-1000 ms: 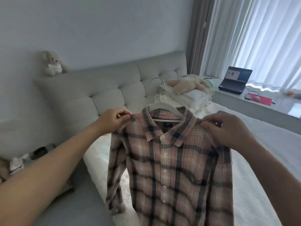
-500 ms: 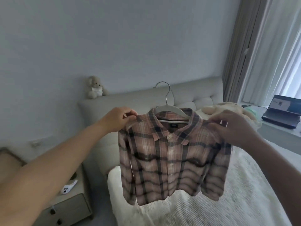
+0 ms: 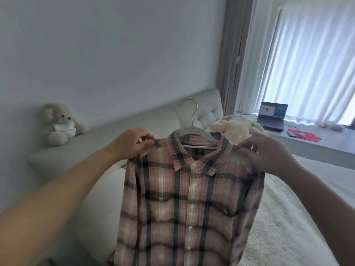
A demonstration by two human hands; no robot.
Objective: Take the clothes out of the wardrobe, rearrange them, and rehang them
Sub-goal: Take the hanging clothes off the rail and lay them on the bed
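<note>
A pink and dark plaid shirt (image 3: pixel 190 198) hangs buttoned on a white hanger (image 3: pixel 194 129) with a metal hook, held up in the air over the bed. My left hand (image 3: pixel 132 144) pinches the shirt's left shoulder. My right hand (image 3: pixel 269 152) pinches the right shoulder. The shirt's lower hem runs out of the bottom of the frame. No wardrobe is in view.
Below and to the right lies a bed with a white cover (image 3: pixel 288 217) and a grey padded headboard (image 3: pixel 107 139). A teddy bear (image 3: pixel 59 123) sits on the headboard. A plush toy (image 3: pixel 236 127) lies on folded linen. A laptop (image 3: pixel 272 116) stands on the window ledge by curtains.
I have kept both pinches on the shirt's shoulders while raising it off the bed into the air. My view has swung up and then back to the right toward the window.
</note>
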